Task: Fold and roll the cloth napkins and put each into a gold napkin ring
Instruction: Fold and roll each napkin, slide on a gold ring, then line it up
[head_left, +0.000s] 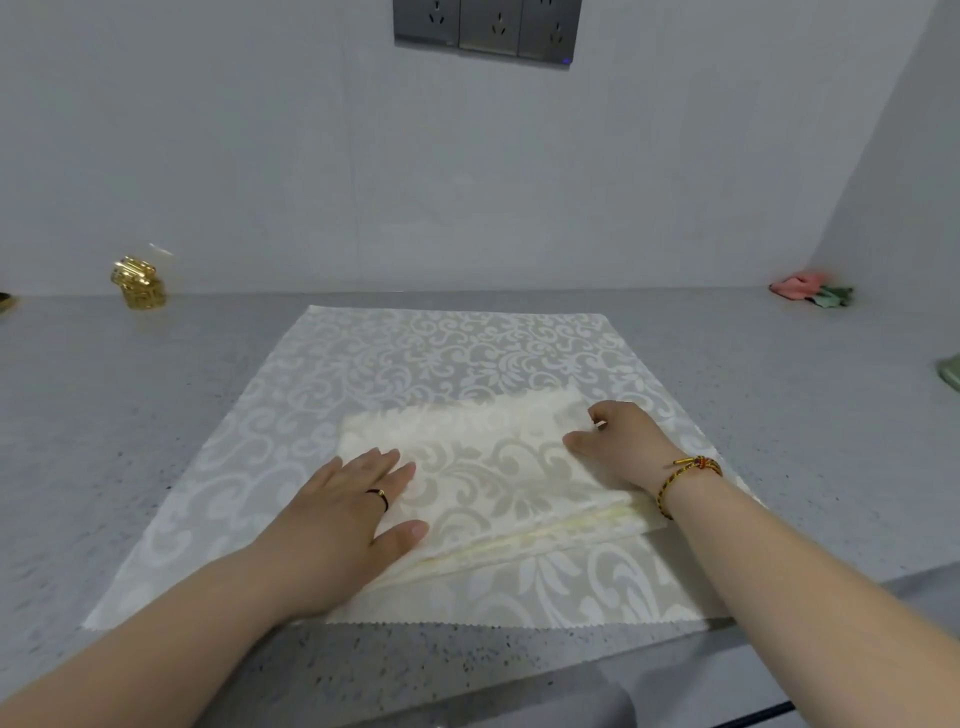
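Napkins: stack of folded cream damask napkins (493, 467) lies near the middle of the scene on a large cream damask cloth (415, 353), its layered edges showing along the near side.
Underlay: the large cloth is spread flat on the grey speckled countertop (104, 415), with its zigzag-cut near edge close to the counter's front.
Left hand: left hand (343, 514) lies flat on the left near part of the stack, fingers straight and slightly spread, thumb out to the right; a black ring (379, 498) sits on one finger.
Right hand: right hand (623, 452) rests on the right side of the stack, fingers curled and pinching the top napkin's edge against the thumb; a braided bracelet (685, 478) circles the wrist.
Rings: gold napkin rings (137, 283) are heaped in a clear wrapper at the far left, against the wall, well apart from the stack.
Far right: pink and green cloths (810, 291) lie crumpled in the corner.
Wall: grey socket panel (488, 26) is mounted high, above the middle.
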